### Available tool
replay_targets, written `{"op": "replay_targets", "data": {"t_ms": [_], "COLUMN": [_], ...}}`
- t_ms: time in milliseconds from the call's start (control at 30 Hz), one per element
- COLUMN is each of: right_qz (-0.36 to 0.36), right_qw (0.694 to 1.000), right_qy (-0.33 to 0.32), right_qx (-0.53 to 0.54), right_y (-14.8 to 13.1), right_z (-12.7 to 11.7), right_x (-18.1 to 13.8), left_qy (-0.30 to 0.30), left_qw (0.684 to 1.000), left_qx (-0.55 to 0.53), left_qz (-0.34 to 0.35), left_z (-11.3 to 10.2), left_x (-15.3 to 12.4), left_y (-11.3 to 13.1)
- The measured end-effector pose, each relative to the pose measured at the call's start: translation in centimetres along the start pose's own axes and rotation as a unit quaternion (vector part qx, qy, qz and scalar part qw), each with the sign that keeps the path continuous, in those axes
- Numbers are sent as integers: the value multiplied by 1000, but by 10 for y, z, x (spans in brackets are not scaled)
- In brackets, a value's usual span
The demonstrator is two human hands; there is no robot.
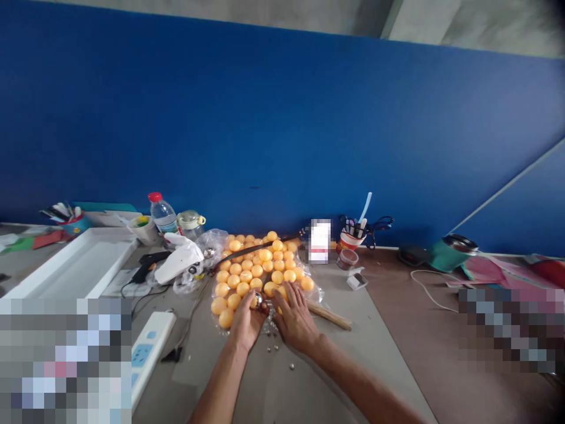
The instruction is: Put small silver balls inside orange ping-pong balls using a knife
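Cupping a shiny silver ball (258,301) in the left hand (243,325), curling thumb and fingers around it. Spreading the right hand (299,322) palm down over the nearest orange balls (256,271), fingers slightly parted, pinching nothing visible; being unable to tell the firmness of that contact. Holding both hands near each other at the six o'clock edge of the orange cluster, with the silver ball between them, on the left hand's side.

Taking the hands as the dial's centre, seeing the orange balls massed from eleven to one o'clock on or in clear plastic (320,295), being unable to tell which. Finding a black strap (257,249) slanting across them, a wooden stick (333,317) stretching toward three o'clock just beside the right hand, and small metal balls (292,366) scattering around five and six on the grey table (362,359).

Noting a white power strip (159,325) at eight, a white tray (75,265) between nine and ten, a red-capped bottle (162,213) past ten, a red-and-white cup (351,240) between one and two, and a turquoise mug (448,255) past two. Facing a blue partition (282,118) at twelve.
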State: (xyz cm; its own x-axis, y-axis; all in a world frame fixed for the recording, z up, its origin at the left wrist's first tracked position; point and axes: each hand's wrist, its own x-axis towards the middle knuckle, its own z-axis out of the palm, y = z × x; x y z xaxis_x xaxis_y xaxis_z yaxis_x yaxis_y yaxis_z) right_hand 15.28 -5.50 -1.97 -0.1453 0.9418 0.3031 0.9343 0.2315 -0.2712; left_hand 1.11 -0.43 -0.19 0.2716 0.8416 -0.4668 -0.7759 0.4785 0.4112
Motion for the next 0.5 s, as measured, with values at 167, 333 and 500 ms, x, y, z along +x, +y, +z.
{"op": "replay_targets", "data": {"t_ms": [167,333,500], "right_qz": [32,61,42], "right_qw": [999,998,998], "right_qy": [11,4,24], "right_qx": [-28,-34,-46], "right_y": [6,-1,-3], "right_z": [3,2,-1], "right_x": [22,43,62], "left_qy": [10,12,8], "left_qw": [1000,1000,1000], "left_qx": [0,-2,-1], "left_qz": [-1,-8,-14], "left_z": [1,2,2], "left_x": [-1,0,1], "left_y": [0,0,0]}}
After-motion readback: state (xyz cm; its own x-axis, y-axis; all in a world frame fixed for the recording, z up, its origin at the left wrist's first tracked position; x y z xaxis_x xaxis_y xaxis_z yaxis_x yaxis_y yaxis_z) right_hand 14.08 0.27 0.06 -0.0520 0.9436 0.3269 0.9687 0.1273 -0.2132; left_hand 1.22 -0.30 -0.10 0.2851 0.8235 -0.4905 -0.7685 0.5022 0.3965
